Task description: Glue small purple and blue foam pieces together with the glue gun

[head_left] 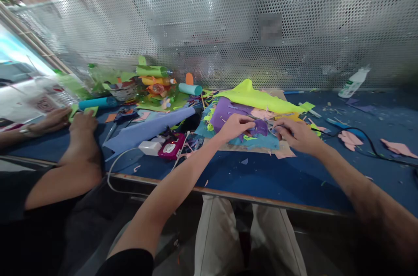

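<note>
Between the thumb and fingers of my left hand (237, 127) is a small cut piece of purple paper (261, 128). My right hand (292, 133) is closed just to the right of it, fingertips near the paper's edge. A thin greyish thing shows at those fingertips, too small and blurred to name. Under both hands lie a larger purple sheet (222, 112), a blue sheet (272, 142) and scraps. Just behind them rests a folded bright yellow-green paper (261, 99).
A co-worker's hands (83, 120) are at the left. Nearby lie a rolled lavender sheet (153, 130), a magenta box (172, 147) and a white charger (152, 147) with cable. A white bottle (354, 83) leans by the perforated metal panel (212, 19). A black cable (369, 139) crosses the right.
</note>
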Demonstrator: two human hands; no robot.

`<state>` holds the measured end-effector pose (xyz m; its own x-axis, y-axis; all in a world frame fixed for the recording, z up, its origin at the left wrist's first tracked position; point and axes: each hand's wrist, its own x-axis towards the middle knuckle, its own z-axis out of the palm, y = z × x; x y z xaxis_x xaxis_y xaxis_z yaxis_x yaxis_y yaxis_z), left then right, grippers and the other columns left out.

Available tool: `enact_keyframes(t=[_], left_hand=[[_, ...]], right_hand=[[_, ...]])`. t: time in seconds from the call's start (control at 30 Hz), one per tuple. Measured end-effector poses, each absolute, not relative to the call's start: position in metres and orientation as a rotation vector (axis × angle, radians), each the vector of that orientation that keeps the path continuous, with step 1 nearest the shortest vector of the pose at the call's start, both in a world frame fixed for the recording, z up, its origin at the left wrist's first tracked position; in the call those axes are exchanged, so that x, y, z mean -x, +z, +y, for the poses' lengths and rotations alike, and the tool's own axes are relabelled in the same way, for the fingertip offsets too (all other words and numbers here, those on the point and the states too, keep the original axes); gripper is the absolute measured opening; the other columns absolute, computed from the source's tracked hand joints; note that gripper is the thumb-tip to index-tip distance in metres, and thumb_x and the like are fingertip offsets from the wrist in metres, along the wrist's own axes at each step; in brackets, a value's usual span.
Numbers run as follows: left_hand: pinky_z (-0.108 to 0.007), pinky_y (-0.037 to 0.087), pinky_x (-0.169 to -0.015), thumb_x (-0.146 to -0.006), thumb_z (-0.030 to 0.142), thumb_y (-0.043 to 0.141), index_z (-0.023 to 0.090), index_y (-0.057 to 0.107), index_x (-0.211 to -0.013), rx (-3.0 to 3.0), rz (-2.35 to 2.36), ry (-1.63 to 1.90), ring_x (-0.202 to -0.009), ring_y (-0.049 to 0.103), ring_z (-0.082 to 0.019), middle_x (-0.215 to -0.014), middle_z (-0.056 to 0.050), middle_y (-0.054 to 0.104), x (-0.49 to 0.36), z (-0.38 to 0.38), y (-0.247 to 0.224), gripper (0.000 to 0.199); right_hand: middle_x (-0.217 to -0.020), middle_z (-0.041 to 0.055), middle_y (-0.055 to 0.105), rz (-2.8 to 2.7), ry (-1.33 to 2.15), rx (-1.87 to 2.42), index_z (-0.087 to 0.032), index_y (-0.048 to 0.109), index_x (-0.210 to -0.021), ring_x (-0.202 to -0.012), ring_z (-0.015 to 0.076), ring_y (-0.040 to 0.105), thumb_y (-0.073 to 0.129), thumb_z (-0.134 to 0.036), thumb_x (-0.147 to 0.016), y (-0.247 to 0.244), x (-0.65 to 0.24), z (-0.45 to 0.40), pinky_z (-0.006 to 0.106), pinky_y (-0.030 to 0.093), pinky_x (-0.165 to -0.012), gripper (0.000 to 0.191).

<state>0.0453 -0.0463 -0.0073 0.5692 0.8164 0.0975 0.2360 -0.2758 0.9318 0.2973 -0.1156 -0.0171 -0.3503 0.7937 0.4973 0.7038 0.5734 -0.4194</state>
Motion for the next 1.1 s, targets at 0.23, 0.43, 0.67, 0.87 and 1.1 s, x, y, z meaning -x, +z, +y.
enact_keyframes(t=[0.23,0.43,0.67,0.87,1.1], left_hand=[[-0.024,0.059,-0.064,-0.088,0.037,0.065,0.014,0.076,-0.092,-1.876,0.867,0.711,-0.067,0.073,-0.015,-0.090,-0.007,0.076,-0.046,-0.047,-0.007,0.026],[-0.024,0.056,-0.061,-0.087,0.040,0.065,0.014,0.077,-0.094,-1.906,0.867,0.677,-0.066,0.074,-0.017,-0.084,-0.008,0.076,-0.047,-0.051,-0.005,0.029],[-0.022,0.053,-0.054,-0.087,0.037,0.063,0.014,0.077,-0.095,-1.869,0.894,0.681,-0.063,0.073,-0.016,-0.082,-0.007,0.076,-0.052,-0.051,-0.010,0.029],[-0.022,0.054,-0.056,-0.087,0.038,0.062,0.013,0.076,-0.094,-1.866,0.871,0.678,-0.066,0.074,-0.017,-0.083,-0.007,0.075,-0.051,-0.051,-0.009,0.029],[-0.022,0.055,-0.060,-0.086,0.041,0.063,0.014,0.075,-0.098,-1.851,0.886,0.704,-0.065,0.074,-0.015,-0.095,-0.008,0.076,-0.050,-0.051,-0.008,0.032]], right_hand=[[-0.082,0.0052,0.069,-2.070,0.160,1.119,-0.024,0.059,-0.090,-0.062,0.0191,0.059,0.046,-0.019,-0.090,-0.016,-0.294,-0.116,0.031,0.045,-0.061,0.014],[-0.061,-0.0028,0.057,-2.203,0.191,1.191,-0.023,0.063,-0.108,-0.046,0.0151,0.047,0.046,-0.015,-0.082,-0.026,-0.293,-0.109,0.027,0.037,-0.054,0.032],[-0.055,-0.0033,0.061,-2.327,0.204,1.126,-0.025,0.073,-0.086,-0.044,0.0127,0.047,0.051,-0.014,-0.078,-0.031,-0.288,-0.108,0.026,0.035,-0.055,0.026],[-0.051,-0.0043,0.056,-2.270,0.223,1.099,-0.022,0.075,-0.109,-0.043,0.0120,0.041,0.048,-0.013,-0.077,-0.024,-0.290,-0.110,0.025,0.033,-0.052,0.043],[-0.050,-0.0051,0.054,-2.212,0.249,1.119,-0.023,0.074,-0.106,-0.042,0.0121,0.040,0.049,-0.014,-0.077,-0.021,-0.293,-0.112,0.025,0.034,-0.051,0.040]])
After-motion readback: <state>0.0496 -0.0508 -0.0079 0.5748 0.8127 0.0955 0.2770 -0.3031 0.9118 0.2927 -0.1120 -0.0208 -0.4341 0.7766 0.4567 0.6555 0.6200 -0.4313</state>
